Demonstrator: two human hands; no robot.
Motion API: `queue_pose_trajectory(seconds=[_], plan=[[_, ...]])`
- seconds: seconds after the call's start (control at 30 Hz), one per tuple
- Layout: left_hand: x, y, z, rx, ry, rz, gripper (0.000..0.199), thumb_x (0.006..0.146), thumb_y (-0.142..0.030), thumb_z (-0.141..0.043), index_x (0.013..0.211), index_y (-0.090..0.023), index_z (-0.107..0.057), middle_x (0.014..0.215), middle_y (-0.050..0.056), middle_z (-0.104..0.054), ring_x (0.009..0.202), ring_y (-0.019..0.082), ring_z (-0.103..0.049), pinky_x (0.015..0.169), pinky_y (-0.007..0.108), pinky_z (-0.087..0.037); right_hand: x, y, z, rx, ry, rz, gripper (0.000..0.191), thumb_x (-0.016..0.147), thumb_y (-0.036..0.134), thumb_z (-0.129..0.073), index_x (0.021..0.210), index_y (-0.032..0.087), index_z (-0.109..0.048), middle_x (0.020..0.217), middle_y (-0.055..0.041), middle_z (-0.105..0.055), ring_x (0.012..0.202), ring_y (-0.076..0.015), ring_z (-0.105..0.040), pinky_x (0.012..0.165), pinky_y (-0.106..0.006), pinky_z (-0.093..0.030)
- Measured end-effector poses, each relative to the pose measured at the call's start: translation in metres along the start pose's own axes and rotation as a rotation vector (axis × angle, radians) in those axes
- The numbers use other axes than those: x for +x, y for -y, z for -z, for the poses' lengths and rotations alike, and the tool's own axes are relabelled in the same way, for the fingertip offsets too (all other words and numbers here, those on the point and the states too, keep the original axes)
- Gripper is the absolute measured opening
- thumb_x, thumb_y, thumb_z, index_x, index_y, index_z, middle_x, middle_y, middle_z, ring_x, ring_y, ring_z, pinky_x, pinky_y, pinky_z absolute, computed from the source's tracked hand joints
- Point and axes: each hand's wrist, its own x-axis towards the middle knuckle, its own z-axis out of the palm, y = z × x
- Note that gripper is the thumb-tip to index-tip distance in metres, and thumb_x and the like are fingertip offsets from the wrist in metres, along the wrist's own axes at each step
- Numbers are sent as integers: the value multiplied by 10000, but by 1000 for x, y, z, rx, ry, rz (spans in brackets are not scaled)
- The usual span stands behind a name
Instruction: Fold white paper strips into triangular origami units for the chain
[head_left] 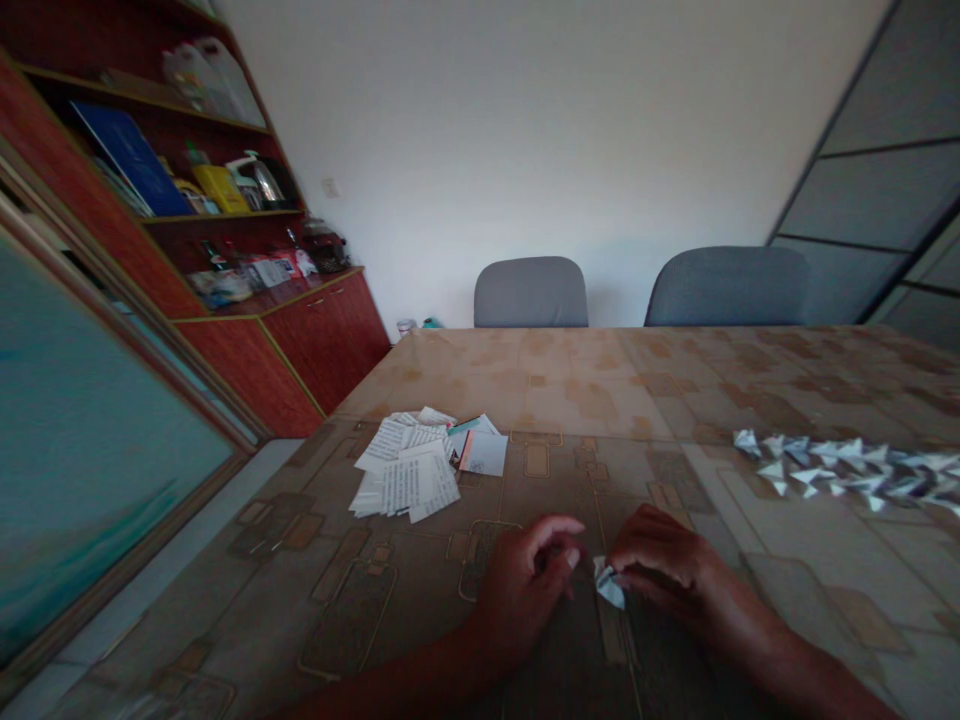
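A small folded paper piece (610,584), white with grey print, is pinched in the fingers of my right hand (667,560) just above the near part of the table. Close to its left side, my left hand (525,570) has its fingers curled with a gap between thumb and index finger, and it holds nothing that I can see. Beyond my left hand lies a loose pile of printed paper pieces (412,470). Over to the right, several folded paper pieces (847,465) are set out in rows on the table.
A patterned cloth covers the table (540,380). Two grey chairs, a left one (530,292) and a right one (726,287), stand at its far edge by the wall. On the left is a red-brown cabinet (322,340) with bottles and a kettle on its shelves.
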Motion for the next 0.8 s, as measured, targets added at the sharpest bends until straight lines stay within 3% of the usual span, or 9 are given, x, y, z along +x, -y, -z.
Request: queue_pose_trajectory(seconds=[0.2,0.33,0.5,0.8], plan=[[2,-1,-1,140,26,-28,400,814,-133,-542,1201,-218,-597,953,18,-724,749,148,-651,711,244,-476,-2,-3,-12,-73,119,-75,179,943,223,-553,801,197,-659,774,-33,-641,781,-195,-581,710,-319,-419],[4,-4,0,325,39,-120,333,749,-70,-598,1033,-216,-692,951,20,-713,837,169,-647,758,249,-458,-3,-7,-14,-67,154,-96,133,925,200,-580,832,205,-675,802,-31,-643,803,-196,-579,722,-317,-418],[6,-5,1,457,107,-256,242,819,-79,-585,946,-231,-724,984,23,-684,904,163,-636,804,238,-447,-3,-10,-15,-38,143,-103,106,903,183,-613,826,200,-685,803,-34,-644,811,-200,-584,728,-316,-420],[8,-8,0,615,112,-283,162,847,-120,-620,958,-212,-695,1001,22,-677,884,160,-636,763,222,-453,-3,-4,-14,-17,119,-134,117,889,173,-627,809,221,-699,785,-17,-632,796,-193,-577,719,-310,-416]])
